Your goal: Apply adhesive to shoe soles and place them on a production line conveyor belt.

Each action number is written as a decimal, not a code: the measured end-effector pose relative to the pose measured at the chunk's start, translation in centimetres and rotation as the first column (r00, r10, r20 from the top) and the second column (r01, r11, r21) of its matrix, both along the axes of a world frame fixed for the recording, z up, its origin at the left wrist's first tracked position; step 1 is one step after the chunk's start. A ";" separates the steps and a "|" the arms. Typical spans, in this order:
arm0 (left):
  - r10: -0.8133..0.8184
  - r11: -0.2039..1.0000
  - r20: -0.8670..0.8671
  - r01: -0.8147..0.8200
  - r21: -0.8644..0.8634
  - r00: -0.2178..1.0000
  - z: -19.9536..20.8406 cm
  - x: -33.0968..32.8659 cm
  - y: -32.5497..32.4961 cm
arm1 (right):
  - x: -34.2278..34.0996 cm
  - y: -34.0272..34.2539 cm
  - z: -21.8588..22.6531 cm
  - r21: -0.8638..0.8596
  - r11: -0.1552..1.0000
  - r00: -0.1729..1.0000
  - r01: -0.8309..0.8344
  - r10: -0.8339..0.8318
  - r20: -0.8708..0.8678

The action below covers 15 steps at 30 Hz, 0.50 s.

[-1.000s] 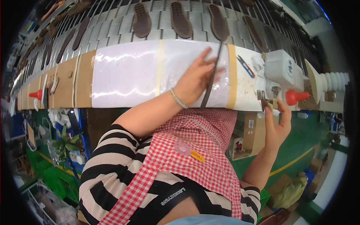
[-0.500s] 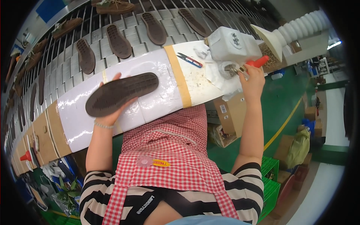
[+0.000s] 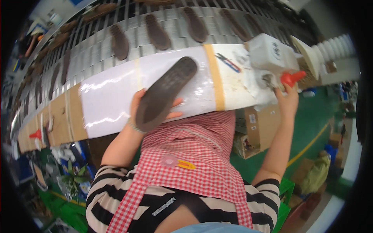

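One sole [image 3: 164, 94] fills the left grip [image 3: 135, 108]; right grip [image 3: 288, 98], near lettered jug [image 3: 266, 53], is unclear.

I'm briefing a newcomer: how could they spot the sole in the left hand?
Find the long worktop before the person. Over its pale glossy sheet, the left hand holds a dark brown shoe sole. Unlike similar soles on the metal slats beyond, this one's hand-held.

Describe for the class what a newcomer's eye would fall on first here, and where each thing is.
Probably the dark brown shoe sole near the middle, held up in the left hand over a shiny white sheet. Next, likely, the bright red spout by the right hand, then the red-and-white checked apron filling the lower middle.
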<state>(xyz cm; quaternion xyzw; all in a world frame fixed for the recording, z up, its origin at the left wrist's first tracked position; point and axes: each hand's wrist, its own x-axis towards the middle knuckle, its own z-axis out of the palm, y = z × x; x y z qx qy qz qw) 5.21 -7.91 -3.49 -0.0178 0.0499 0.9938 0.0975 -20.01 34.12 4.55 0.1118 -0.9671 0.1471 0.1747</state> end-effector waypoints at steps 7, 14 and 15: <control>0.007 0.994 0.086 -0.017 0.112 0.996 2.5 -3.8 3.9 | 4.8 -3.4 2.8 -0.838 0.529 0.911 -0.137 0.399 0.103; 0.037 0.957 -0.061 -0.053 -0.285 0.997 4.5 -3.7 6.4 | 13.8 -15.8 5.6 -0.401 0.605 0.705 -0.688 0.687 -0.173; 0.061 0.802 -0.153 -0.140 -0.581 0.986 4.8 -3.6 6.6 | 14.0 -16.4 5.4 -0.405 0.611 0.713 -0.680 0.680 -0.172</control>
